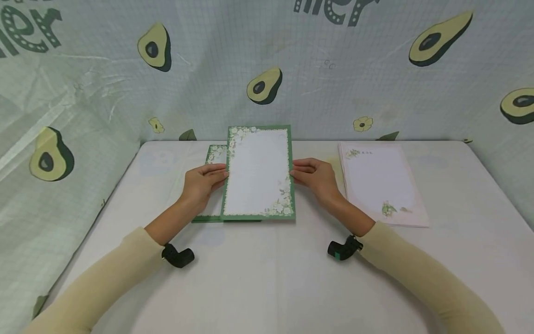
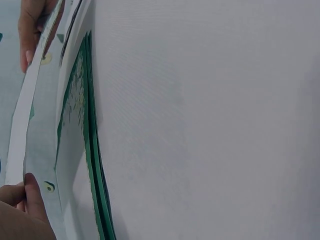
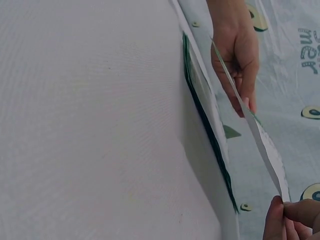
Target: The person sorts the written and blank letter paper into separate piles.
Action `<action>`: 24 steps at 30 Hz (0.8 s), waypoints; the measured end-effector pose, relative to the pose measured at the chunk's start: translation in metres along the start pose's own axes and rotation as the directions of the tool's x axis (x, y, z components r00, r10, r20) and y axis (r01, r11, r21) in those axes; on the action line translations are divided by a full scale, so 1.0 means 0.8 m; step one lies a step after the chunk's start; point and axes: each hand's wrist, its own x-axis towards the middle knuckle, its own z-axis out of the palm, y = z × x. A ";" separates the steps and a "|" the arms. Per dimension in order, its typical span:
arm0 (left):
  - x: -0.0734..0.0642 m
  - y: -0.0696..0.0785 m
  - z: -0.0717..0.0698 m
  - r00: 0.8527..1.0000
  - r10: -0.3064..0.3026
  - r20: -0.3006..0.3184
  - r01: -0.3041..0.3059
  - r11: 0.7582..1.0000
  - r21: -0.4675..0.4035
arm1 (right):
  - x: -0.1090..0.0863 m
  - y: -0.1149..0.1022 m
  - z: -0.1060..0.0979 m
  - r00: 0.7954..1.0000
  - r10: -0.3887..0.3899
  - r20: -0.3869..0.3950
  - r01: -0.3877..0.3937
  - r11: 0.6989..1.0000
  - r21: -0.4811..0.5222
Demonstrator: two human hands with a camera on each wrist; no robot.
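Observation:
A sheet of paper (image 1: 258,171) with a green border and white flowers is held up off the table between both hands. My left hand (image 1: 201,185) pinches its left edge, and my right hand (image 1: 318,178) pinches the right edge between thumb and fingers. Behind and below it lies a stack of matching green-bordered sheets (image 1: 212,208), partly hidden by the raised one. In the left wrist view the stack's layered green edges (image 2: 92,140) show beneath the lifted sheet (image 2: 27,110). The right wrist view shows the held sheet (image 3: 262,145) nearly edge-on.
To the right lies a pile of pale pink sheets (image 1: 377,185) with small flower prints, a yellowish sheet (image 1: 337,169) peeking out at its left. Everything rests on a white-covered table (image 1: 267,278). A curtain with avocado prints (image 1: 217,60) hangs behind it.

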 end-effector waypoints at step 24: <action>-0.006 0.006 -0.018 1.000 0.007 -0.028 -0.007 1.000 -0.023 | 0.007 0.002 0.021 1.000 -0.014 0.012 0.014 0.999 0.036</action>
